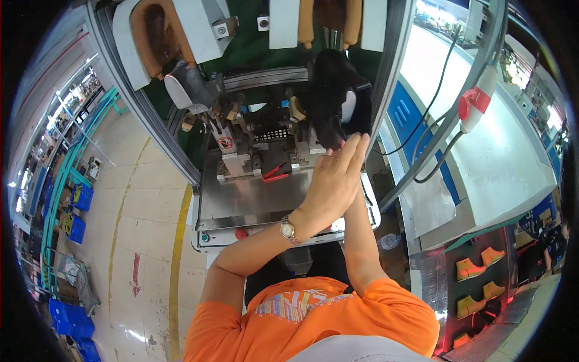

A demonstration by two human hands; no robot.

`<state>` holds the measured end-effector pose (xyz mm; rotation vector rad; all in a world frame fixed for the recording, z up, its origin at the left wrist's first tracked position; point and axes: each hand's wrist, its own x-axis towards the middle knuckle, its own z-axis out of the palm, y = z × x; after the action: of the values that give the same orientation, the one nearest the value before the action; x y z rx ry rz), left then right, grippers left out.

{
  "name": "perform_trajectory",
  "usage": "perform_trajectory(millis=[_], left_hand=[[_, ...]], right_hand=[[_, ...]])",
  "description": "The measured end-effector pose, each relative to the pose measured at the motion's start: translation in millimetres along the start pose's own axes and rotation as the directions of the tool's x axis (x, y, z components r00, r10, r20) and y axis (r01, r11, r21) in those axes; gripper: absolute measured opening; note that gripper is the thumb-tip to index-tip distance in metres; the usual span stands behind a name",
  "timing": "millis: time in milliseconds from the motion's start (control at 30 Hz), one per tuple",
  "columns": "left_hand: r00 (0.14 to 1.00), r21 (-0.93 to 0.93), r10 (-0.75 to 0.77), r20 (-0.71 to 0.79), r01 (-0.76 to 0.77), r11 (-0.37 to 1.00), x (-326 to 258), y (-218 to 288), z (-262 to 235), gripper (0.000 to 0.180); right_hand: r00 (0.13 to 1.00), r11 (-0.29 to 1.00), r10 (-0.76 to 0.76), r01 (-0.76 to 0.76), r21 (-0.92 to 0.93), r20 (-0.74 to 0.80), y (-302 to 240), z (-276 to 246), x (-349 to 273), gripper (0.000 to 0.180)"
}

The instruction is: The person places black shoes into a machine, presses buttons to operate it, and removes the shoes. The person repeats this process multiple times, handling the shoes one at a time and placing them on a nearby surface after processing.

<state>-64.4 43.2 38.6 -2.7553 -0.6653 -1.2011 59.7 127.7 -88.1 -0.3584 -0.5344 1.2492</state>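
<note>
The biggest thing ahead of my hands is the shoe-forming machine (253, 78), its grey frame rising on both sides and its steel bench (253, 196) running below my wrists. Up and just beyond my fingertips a black shoe upper (338, 96) sits mounted on the right-hand station; left of my hands, across the bench, a grey upper (190, 87) sits on the other station. I judge the black one is seated but not yet pressed home, and nothing shows that the clamps have closed, so the forming itself looks left to do.

My left hand (329, 184) crosses over to the right, fingers spread flat and wide, tips touching the lower edge of the black upper, holding nothing. My right hand (363, 140) is almost wholly hidden behind it; I cannot tell whether it is open or closed.

Room is tight: the frame post stands close on the right of my hands, clamps and a red-handled tool (276, 174) lie just left and below. Open space is only back toward my body. A wristwatch (288, 229) rides my left wrist.
</note>
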Motion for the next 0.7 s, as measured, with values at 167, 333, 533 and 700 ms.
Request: perform_trajectory(millis=[167,333,533,700], left_hand=[[0.998,-0.058,-0.042,0.046,0.045,0.997,-1,1,4,0.062],[0.999,-0.052,-0.053,-0.006,0.053,0.997,-10,-10,13,0.062],[0.997,-0.069,-0.068,-0.046,0.065,0.996,-9,-11,14,0.064],[0.996,-0.039,-0.079,-0.038,0.077,0.996,-8,-7,12,0.061]], right_hand=[[0.999,0.998,-0.050,0.049,-0.040,-0.023,1,-4,-3,0.034],[0.998,0.997,-0.065,0.064,-0.045,-0.024,4,-4,7,0.033],[0.995,0.994,-0.096,0.094,-0.063,-0.029,1,-7,6,0.033],[0.995,0.995,-0.083,0.080,-0.059,-0.051,16,-11,-16,0.032]])
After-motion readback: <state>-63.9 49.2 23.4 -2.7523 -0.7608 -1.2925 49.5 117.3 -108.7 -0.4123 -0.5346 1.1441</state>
